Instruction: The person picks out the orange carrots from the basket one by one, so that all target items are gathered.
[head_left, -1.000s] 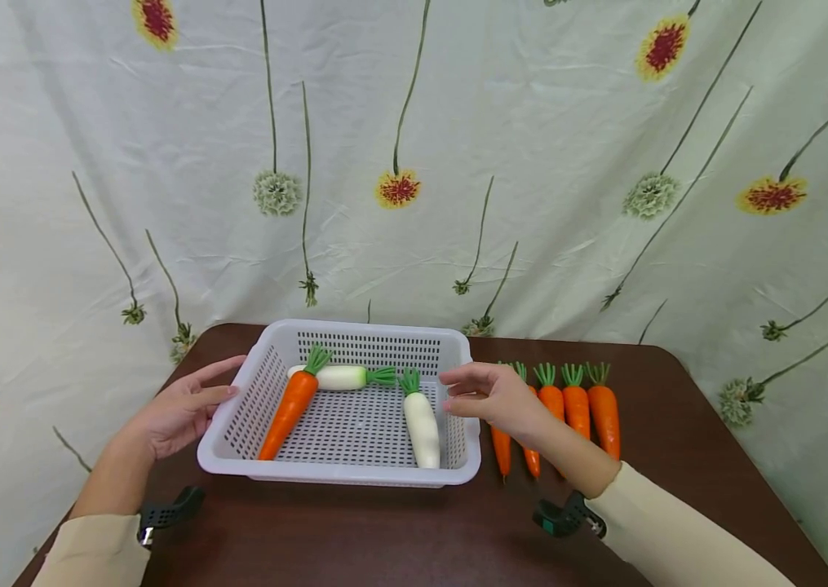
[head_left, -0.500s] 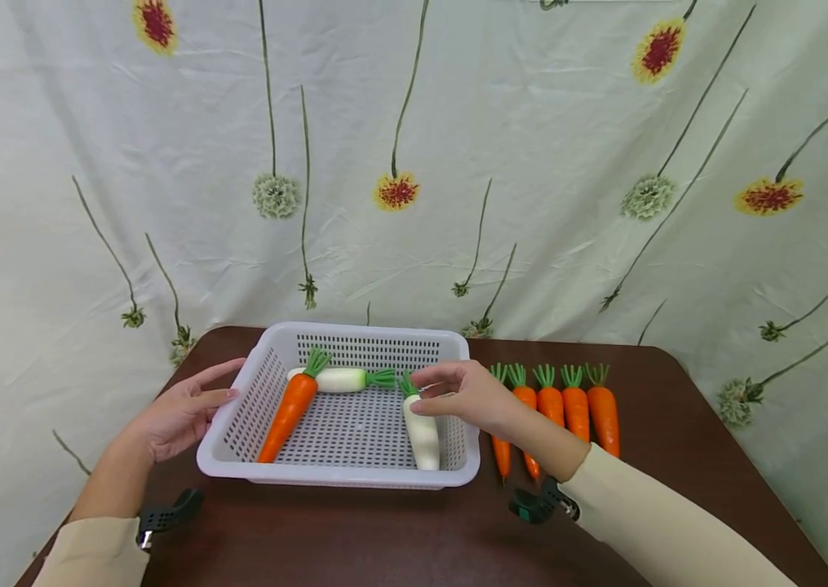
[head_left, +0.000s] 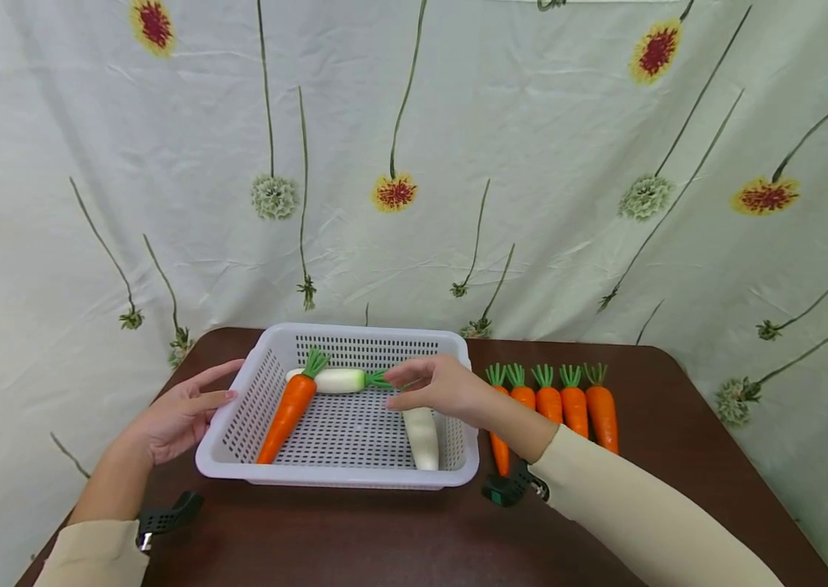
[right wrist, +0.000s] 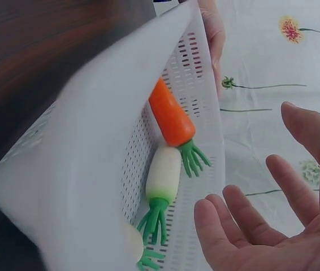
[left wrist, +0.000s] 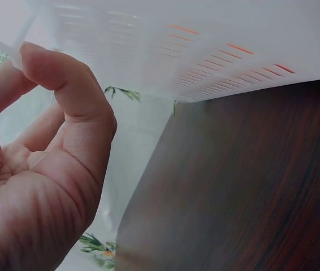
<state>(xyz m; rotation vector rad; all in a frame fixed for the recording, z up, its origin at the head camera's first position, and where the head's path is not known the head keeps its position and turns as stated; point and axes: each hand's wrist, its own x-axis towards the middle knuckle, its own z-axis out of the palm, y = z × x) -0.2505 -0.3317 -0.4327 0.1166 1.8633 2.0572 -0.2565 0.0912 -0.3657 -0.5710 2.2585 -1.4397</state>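
Observation:
A white perforated plastic basket (head_left: 340, 474) stands on the table. My left hand (head_left: 182, 416) pinches its left rim between thumb and fingers; the left wrist view shows the thumb (left wrist: 64, 79) on the rim's edge. Inside lie an orange carrot (head_left: 289, 418) on the left, a white radish (head_left: 336, 380) along the back and a second white radish (head_left: 422, 440) on the right. Over the right part of the basket hovers my right hand (head_left: 443, 391), holding nothing, fingers loosely bent and apart in the right wrist view. It hides the second radish's leafy top in the head view.
Several carrots (head_left: 602, 412) lie in a row right of the basket, partly behind my right forearm. The dark brown table (head_left: 311, 538) reaches back to a white floral cloth (head_left: 355, 122).
My right hand has moved left, from the basket's right rim to above the right-hand radish. The left hand stays at the left rim, and the vegetables lie as before.

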